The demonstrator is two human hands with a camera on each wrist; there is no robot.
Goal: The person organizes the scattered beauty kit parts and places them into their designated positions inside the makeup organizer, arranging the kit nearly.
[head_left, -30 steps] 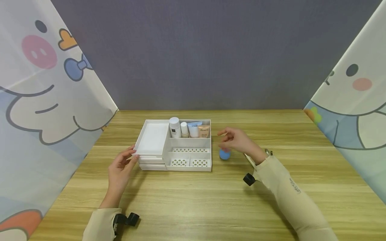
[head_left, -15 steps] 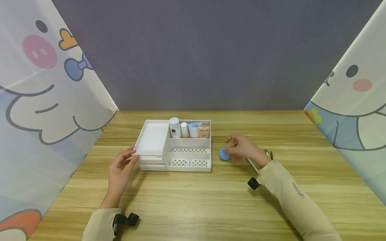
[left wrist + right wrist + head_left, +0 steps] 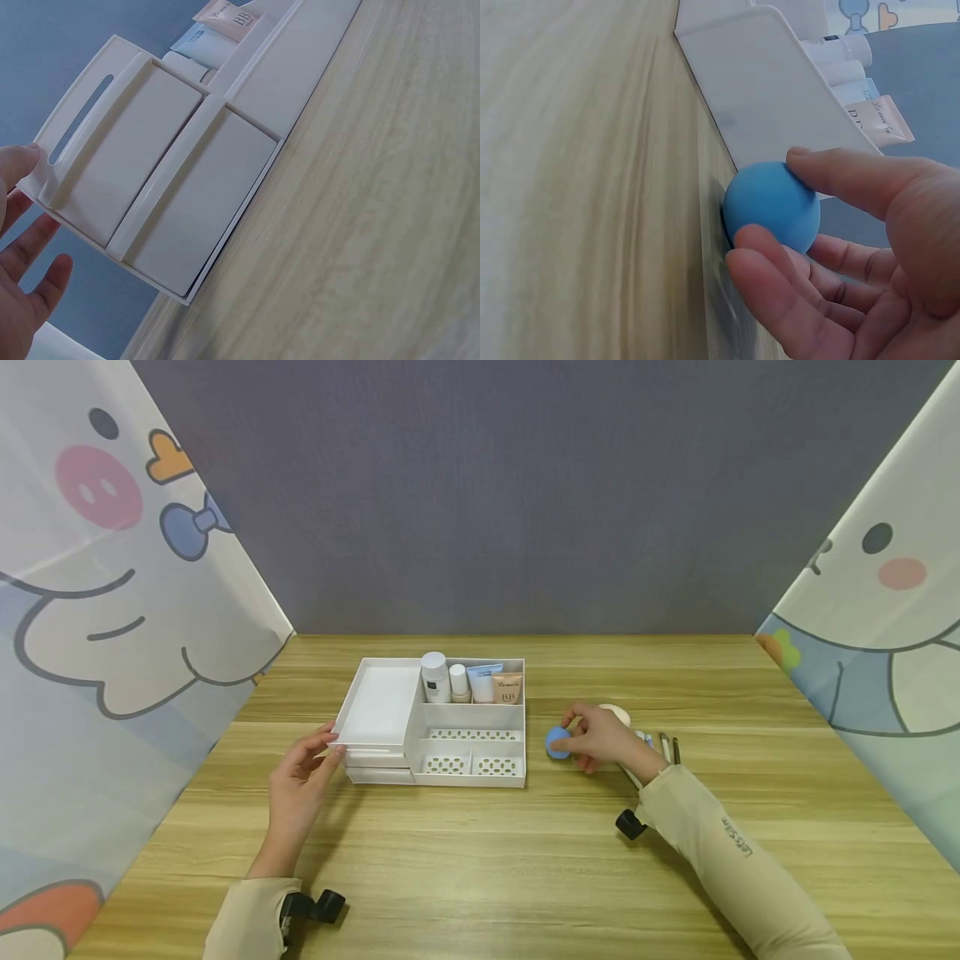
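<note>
A white desktop organizer (image 3: 467, 781) with two small drawers stands on the table. At its front left corner my left hand (image 3: 300, 777) grips the rim; the left wrist view shows the thumb (image 3: 19, 161) near the slotted top edge and the fingers by the side wall. To the right of the organizer my right hand (image 3: 603, 737) pinches a rounded blue makeup sponge (image 3: 557, 742). In the right wrist view, the thumb (image 3: 840, 169) lies on one side of the sponge and curled fingers on the other.
In the organizer's back compartment stand a white bottle (image 3: 435, 681), a smaller white-capped bottle (image 3: 459, 685), a blue tube (image 3: 483, 683) and a peach BB tube (image 3: 507, 687). Brushes (image 3: 677, 750) and a cream-coloured round thing (image 3: 617, 713) lie partly behind my right hand.
My right hand first drew back to the right from above the blue sponge, then came down and closed its fingers round it. A cream round thing now shows behind. The left hand stayed put.
</note>
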